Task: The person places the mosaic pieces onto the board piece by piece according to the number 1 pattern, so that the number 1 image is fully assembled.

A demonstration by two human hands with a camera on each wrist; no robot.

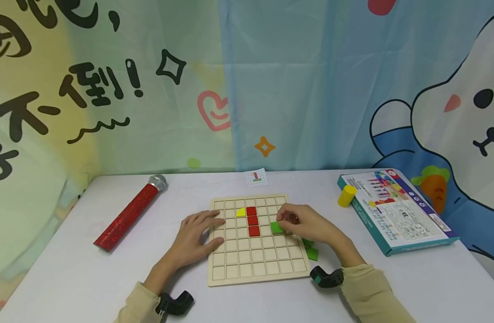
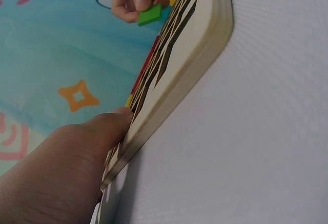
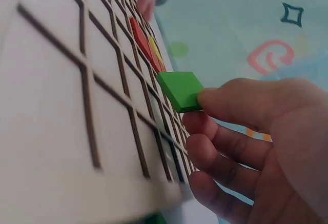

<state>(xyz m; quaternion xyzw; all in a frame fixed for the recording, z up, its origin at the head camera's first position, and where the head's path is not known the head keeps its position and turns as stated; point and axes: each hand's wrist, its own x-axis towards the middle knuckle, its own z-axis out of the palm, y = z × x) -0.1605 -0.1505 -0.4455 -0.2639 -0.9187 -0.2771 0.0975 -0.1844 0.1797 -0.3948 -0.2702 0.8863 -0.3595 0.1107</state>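
A wooden grid board (image 1: 230, 283) lies on the white table. Three red square tiles (image 1: 252, 220) form a column in its cells, and a yellow tile (image 1: 240, 212) with a rounded edge sits left of the top one. Between thumb and fingers, my right hand (image 1: 309, 223) pinches a green square tile (image 3: 180, 90) just above the board's right half. My left hand (image 1: 196, 235) rests on the board's left edge, fingers spread, its thumb (image 2: 97, 131) lying along the rim. More green tiles (image 1: 312, 253) lie beside the board's right edge, partly under my right forearm.
A small pattern card (image 1: 256, 178) lies behind the board. To the left is a red microphone (image 1: 127, 215) with a silver head. At the right, a yellow cylinder (image 1: 347, 196) stands against a teal-edged game box (image 1: 398, 211). A printed curtain (image 1: 287, 89) hangs behind the table.
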